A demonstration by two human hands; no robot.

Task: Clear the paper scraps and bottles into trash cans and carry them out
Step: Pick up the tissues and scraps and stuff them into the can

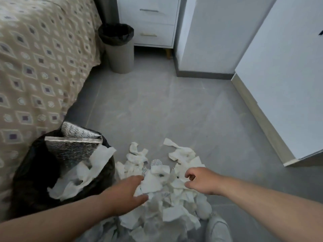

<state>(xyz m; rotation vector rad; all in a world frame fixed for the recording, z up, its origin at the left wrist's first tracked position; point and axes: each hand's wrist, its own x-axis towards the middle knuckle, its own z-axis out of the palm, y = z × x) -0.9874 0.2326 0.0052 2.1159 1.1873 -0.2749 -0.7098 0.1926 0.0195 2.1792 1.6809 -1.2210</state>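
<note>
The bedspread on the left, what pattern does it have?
Beige bedspread with pale diamonds and circles; head view.

Left hand [127, 194] was motion-blurred, and its fingertips merged with the paper scraps [167, 198]. Right hand [201, 182] was seen from the back with the palm side hidden, so I couldn't tell if the curled fingers had a scrap. Both forearms were cut off by the frame edges. The scrap pile ran off the bottom edge and half-covered a shoe [218, 229], which was also cropped. Near trash can [31, 180]: walls hidden under the black liner, base behind the left forearm. Foil pouch [75, 149]: lower end buried in paper. Far trash can [120, 49]: interior too dark to read. Bed [35, 58] and nightstand [153, 20] were cropped.
</note>
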